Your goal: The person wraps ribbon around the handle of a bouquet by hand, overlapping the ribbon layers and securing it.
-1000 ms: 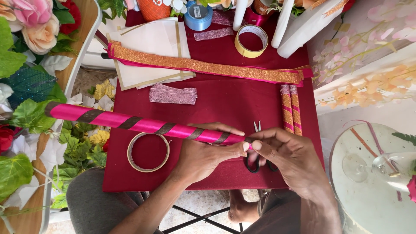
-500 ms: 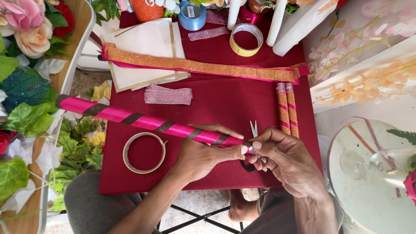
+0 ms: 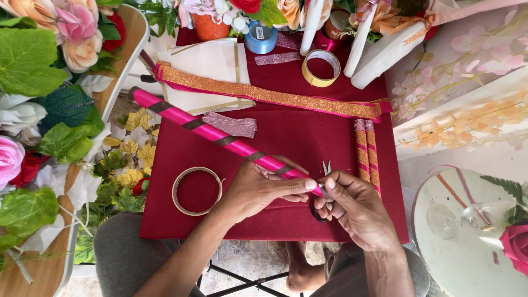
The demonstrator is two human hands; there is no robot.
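— So, how are the hands set?
— Left hand (image 3: 264,190) clamps the pink ribbon-wrapped stick (image 3: 220,135), which slants across the maroon table (image 3: 308,137); right hand (image 3: 355,206) pinches its near end, fingers together.
— Any rolls?
— Yellow tape roll (image 3: 320,67) far side, blue spool (image 3: 260,37) beside it.

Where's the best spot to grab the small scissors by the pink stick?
Take the scissors by the dark handle loops at the near table edge, coming from the near side. The blades point away, and the right hand already covers the handles.
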